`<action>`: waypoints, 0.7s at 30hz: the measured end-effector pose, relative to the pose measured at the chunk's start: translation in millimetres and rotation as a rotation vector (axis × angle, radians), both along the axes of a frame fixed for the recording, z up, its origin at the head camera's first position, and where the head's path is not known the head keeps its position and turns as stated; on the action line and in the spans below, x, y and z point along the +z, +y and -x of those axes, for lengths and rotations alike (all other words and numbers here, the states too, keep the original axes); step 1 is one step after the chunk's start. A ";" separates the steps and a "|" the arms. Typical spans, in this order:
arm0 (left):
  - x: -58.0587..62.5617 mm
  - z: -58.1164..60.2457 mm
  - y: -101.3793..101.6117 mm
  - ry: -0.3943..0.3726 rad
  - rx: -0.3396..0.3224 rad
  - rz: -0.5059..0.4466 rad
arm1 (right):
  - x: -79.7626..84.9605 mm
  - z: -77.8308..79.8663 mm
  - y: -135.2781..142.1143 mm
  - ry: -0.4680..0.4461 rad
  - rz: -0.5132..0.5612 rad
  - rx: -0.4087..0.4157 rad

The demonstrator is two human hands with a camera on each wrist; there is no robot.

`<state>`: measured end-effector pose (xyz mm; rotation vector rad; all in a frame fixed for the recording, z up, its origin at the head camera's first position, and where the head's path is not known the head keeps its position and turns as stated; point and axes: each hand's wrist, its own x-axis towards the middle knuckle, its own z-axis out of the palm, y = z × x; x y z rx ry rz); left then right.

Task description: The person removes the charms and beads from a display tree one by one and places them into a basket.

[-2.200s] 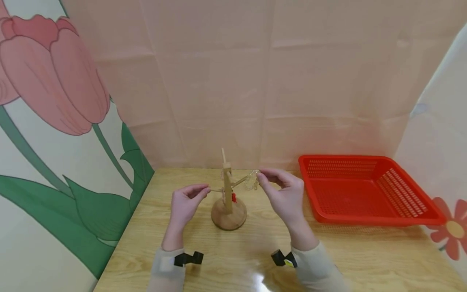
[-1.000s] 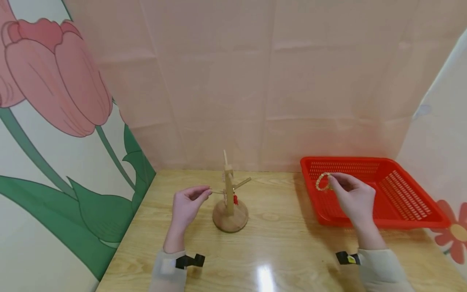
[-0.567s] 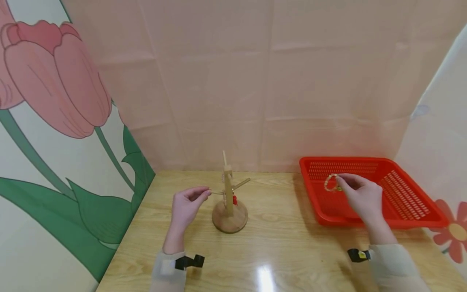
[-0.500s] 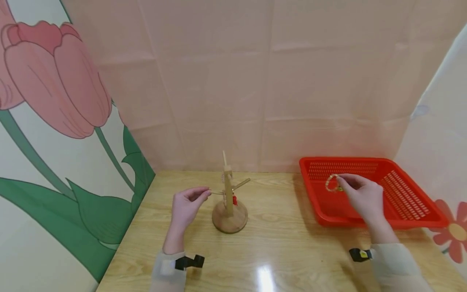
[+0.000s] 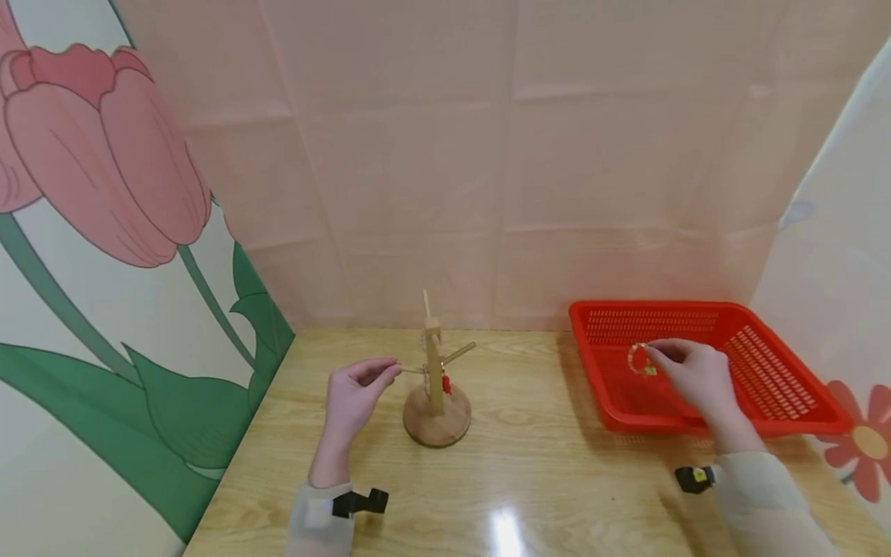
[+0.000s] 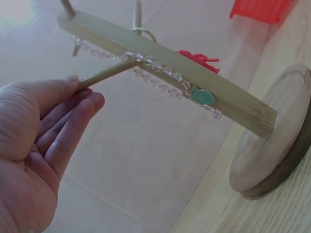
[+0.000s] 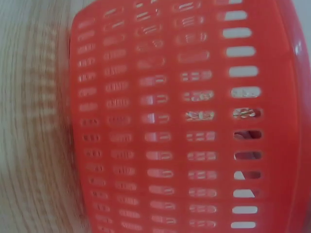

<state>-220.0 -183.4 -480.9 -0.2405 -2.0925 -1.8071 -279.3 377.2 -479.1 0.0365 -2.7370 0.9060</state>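
Observation:
My left hand (image 5: 351, 394) pinches the tip of a wooden peg (image 6: 104, 74) on a bracelet stand (image 5: 436, 422) with a round base. From that peg hangs a bracelet (image 6: 158, 65) of clear pinkish beads, its green charm (image 6: 202, 95) lying against the upright. A red ornament (image 6: 197, 59) shows behind the post. Over the red plastic basket (image 5: 724, 427), my right hand (image 5: 699, 379) holds a pale gold beaded bracelet (image 5: 632, 357) between thumb and fingers. A small yellow-green charm (image 5: 650, 370) dangles from it. The basket's slotted wall (image 7: 131, 145) mostly hides that hand in the right wrist view.
The stand's right-hand peg (image 5: 459, 353) points toward the basket, with nothing hanging near its tip. A wood-grain table (image 5: 543, 472) lies under everything. Behind it hangs a pinkish cloth (image 5: 418, 155), and a tulip-printed panel (image 5: 104, 155) rises on the left.
My right hand has carried the pale gold bracelet from the stand's right peg over to the basket, and most recently slightly lower. My left hand keeps its pinch on the peg.

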 end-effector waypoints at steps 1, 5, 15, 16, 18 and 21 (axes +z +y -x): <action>-0.2 -0.1 -0.1 0.000 -0.001 -0.003 | -0.8 1.3 1.9 -0.006 -0.008 0.009; -0.9 0.3 0.2 0.000 0.003 0.000 | -3.7 6.2 9.5 -0.059 -0.029 0.039; -1.4 -0.2 -0.2 -0.004 -0.001 0.002 | -4.0 15.1 24.9 -0.170 -0.104 0.135; -1.4 -0.2 -0.2 -0.005 0.000 0.000 | -4.0 16.0 26.1 -0.176 -0.113 0.145; -1.7 0.0 -0.5 -0.005 0.001 0.001 | -4.5 17.4 28.1 -0.191 -0.128 0.159; -2.1 0.4 -0.6 -0.006 0.003 -0.002 | -6.3 18.5 30.9 -0.216 -0.145 0.174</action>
